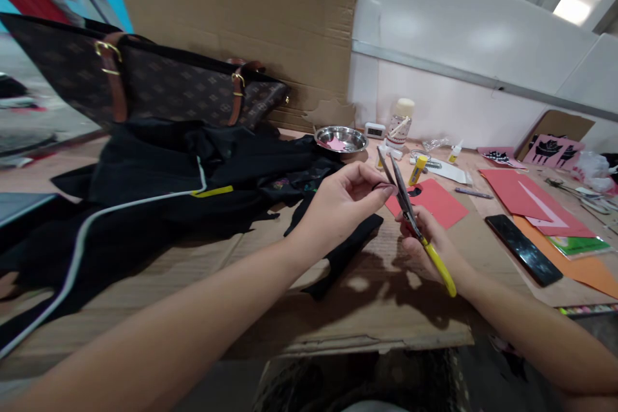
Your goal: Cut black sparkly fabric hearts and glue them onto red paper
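"As the left hand (pixel 345 198) is near the scissors (pixel 410 216), what does it hold?"

"It pinches a small dark piece (pixel 383 184) beside the blades (pixel 401 185), which stand slightly apart. The right hand (pixel 431 243) grips the scissors above the cardboard (pixel 275 290), near the red paper (pixel 443 202)."

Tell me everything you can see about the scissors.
The scissors have long, grey, metal-looking blades, parted in a narrow V, and a yellow handle that looks coated or plastic; its second loop is mostly hidden. The right hand grips them, tips pointing up and away from the person, handle angled back down to the right. They are held above the cardboard on the table. The left hand pinches a small dark piece beside the blades; whether they touch it is unclear.
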The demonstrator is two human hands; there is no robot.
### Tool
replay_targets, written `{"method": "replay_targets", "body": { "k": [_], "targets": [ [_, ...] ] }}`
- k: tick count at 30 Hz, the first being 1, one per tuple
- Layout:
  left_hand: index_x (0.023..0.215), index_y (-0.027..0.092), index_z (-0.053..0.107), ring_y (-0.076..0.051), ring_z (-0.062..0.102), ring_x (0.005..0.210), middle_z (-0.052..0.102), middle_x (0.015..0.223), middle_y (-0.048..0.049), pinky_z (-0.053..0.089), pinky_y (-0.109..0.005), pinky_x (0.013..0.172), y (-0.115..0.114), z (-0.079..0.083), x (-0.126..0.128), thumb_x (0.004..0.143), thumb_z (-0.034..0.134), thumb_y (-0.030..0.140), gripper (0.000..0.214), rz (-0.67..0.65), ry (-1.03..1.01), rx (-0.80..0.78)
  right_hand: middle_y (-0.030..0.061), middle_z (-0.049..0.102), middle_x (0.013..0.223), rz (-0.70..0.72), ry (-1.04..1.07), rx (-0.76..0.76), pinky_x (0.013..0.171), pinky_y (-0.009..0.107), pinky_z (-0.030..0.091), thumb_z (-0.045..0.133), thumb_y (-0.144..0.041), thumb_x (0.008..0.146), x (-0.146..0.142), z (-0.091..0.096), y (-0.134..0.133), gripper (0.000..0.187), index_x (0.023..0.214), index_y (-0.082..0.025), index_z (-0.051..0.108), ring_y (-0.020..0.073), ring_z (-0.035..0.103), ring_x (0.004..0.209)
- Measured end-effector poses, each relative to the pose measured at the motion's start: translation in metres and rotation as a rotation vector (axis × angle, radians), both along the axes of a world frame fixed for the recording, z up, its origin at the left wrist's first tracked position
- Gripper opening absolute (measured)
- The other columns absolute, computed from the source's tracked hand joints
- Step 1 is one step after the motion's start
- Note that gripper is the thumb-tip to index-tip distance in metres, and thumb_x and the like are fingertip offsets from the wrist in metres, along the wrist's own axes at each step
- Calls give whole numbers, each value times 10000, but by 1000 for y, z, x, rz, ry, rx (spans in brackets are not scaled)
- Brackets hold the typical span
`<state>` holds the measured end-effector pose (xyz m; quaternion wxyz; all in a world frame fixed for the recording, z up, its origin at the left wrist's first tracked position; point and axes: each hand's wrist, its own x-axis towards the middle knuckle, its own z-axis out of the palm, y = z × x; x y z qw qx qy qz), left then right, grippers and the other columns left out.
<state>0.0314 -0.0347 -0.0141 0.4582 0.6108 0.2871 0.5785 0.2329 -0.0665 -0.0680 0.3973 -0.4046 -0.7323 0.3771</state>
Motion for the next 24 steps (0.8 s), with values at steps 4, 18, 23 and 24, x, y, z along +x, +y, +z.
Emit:
{"method": "replay_targets", "body": {
  "k": [4,18,23,24],
  "targets": [
    [773,197,596,-158,686,843,710,842,-9,570,-297,831,0,-1,0,752,763,308,201,7,18,2,-39,425,786,-17,-14,-1,605,280,374,621,-548,905,1,0,0,372,1081,-247,489,137,397,669],
    [760,198,602,-158,694,847,712,826,-5,574,-297,847,0,0,0,744,765,289,187,6,-1,-2,-35,437,784,-16,5,16,596,286,375,641,-550,893,-1,2,0,387,1076,-238,503,135,398,655],
    [768,195,627,-160,700,851,729,831,-9,576,-299,864,0,0,0,740,786,293,189,2,-5,-24,-27,461,779,-47,-13,9,603,293,382,647,-592,885,0,0,1,434,1085,-227,521,142,418,660],
    [772,194,637,-163,702,859,735,839,-11,576,-303,871,0,0,0,737,795,303,195,0,-8,-28,-26,464,779,-46,-10,11,603,293,381,642,-601,888,0,1,1,441,1087,-226,522,142,421,659]
  ]
}}
